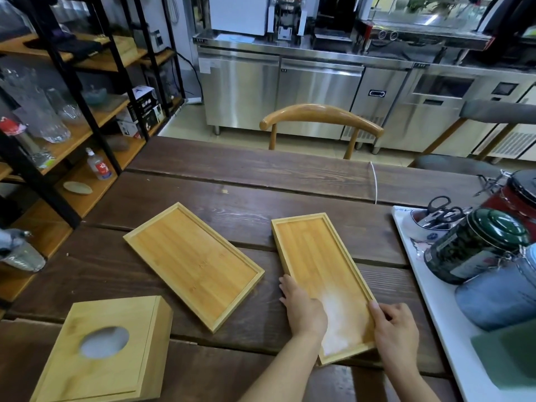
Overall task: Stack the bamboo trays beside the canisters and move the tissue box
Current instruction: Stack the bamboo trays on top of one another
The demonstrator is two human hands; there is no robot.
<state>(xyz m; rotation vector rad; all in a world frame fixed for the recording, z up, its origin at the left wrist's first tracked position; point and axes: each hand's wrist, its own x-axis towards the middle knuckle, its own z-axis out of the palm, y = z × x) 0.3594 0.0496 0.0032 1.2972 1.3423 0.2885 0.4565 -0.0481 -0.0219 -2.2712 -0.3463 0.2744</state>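
Observation:
Two shallow bamboo trays lie flat on the dark wooden table [290, 175]. The left tray [193, 264] sits at an angle in the middle, untouched. The right tray [320, 274] lies nearer the canisters. My left hand [301, 307] grips its left rim and my right hand [396, 329] grips its right rim, both near the tray's front end. The bamboo tissue box [107, 351], with an oval opening on top, stands at the front left. A dark green canister [475, 246] and a blue-grey jar [499, 297] rest on a white board [443, 309] at the right.
A cup holding scissors [435, 219] and a red clip-top jar [519, 195] stand behind the canisters. A wooden chair [320, 117] faces the far side of the table. Shelves with glassware [49, 117] line the left. A white cable [374, 181] crosses the table's far part.

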